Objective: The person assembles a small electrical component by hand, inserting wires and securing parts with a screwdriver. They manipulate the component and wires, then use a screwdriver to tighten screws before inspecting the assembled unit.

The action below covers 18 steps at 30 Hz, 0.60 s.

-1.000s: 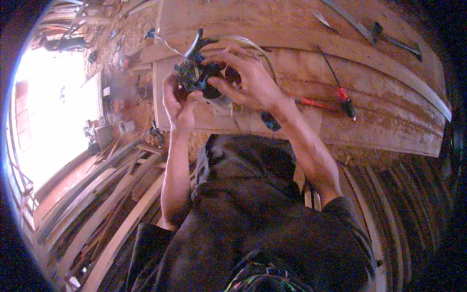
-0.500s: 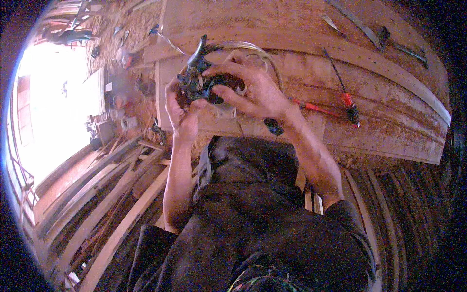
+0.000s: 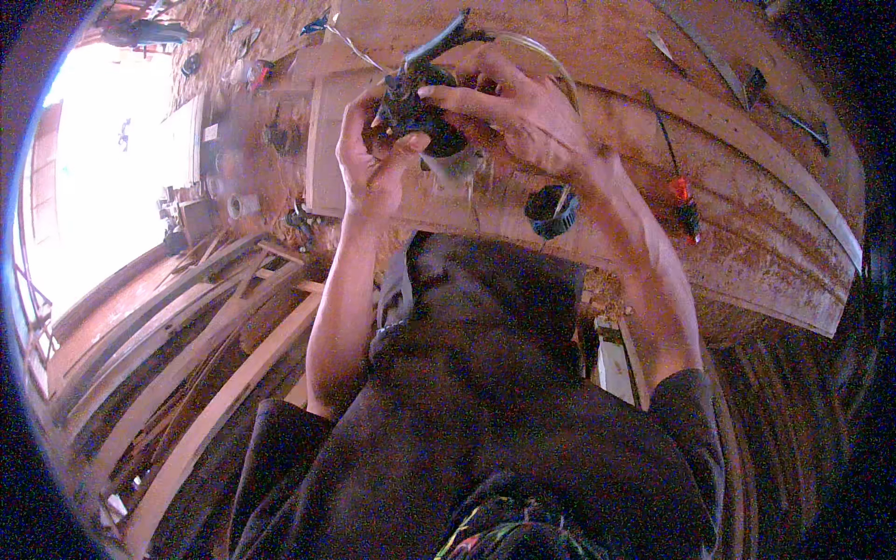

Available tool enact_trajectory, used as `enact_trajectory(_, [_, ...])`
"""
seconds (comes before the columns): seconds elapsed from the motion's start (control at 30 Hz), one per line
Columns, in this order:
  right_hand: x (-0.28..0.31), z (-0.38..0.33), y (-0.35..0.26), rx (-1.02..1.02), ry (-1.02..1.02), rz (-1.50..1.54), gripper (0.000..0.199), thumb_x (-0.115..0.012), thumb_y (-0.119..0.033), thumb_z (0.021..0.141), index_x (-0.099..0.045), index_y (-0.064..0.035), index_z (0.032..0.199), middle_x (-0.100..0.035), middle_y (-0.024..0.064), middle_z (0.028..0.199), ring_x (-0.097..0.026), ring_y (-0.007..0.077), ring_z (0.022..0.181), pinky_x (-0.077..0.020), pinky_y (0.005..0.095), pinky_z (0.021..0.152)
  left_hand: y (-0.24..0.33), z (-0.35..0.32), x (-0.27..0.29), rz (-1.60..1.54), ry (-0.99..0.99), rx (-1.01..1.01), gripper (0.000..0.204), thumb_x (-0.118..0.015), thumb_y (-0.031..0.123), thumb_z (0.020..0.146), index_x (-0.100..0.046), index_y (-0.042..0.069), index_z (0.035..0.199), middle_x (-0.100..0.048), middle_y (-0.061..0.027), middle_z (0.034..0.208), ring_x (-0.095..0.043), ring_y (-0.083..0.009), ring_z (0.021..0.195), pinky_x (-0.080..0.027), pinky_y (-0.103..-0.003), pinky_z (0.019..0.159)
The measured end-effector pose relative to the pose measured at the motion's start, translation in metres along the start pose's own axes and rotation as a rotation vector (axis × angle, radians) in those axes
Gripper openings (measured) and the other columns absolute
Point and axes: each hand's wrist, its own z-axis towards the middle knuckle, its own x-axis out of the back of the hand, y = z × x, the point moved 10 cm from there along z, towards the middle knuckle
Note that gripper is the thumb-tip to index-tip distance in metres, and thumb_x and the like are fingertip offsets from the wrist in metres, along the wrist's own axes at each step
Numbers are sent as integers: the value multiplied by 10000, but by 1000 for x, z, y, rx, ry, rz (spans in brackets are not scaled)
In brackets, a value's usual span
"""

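A dark mechanical part [image 3: 434, 112] with a thick black sleeve sticking up from it is held up over the wooden bench; its exact kind is unclear. My left hand [image 3: 369, 154] grips its left side, with the thumb pressed against the lower edge. My right hand [image 3: 523, 107] closes round its other side, the index finger reaching across the top. Some of the part is hidden behind my fingers. A pale cable [image 3: 541, 51] loops behind my right hand. Near my right forearm sits a black ribbed, cup-shaped cap [image 3: 551, 211].
On the bench [image 3: 616, 121], a red-and-black screwdriver [image 3: 684, 201] lies right of my forearm. A hammer [image 3: 789, 117] and a small flat blade [image 3: 665, 51] lie farther off. Long timber pieces [image 3: 215, 420] fill the lower left, and a bright doorway [image 3: 121, 187] is beyond them.
Both hands and the dark part have shifted up and slightly right in view. The ribbed cap shows more fully, while a red handle near my right forearm has gone out of sight.
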Motion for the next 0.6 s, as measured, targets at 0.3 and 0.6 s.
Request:
enact_trajectory(0.3, [-1,11,7,84,30,-99,359,-723,-172,891,-684,-222,1244,-623,68,1188,-671,297,981,-577,369,792,9,15,4,273,11,-192,587,-859,221,790,-572,-25,1239,-561,-117,1274,-608,-230,1149,-519,-352,965])
enact_trajectory(0.6, [19,42,-19,-119,121,120,284,-745,-304,888,-734,-95,1079,-704,127,897,-696,313,844,-561,384,750,17,17,6,302,-51,-325,639,-869,275,769,-581,-9,1265,-565,-143,1274,-618,-273,1157,-547,-381,960])
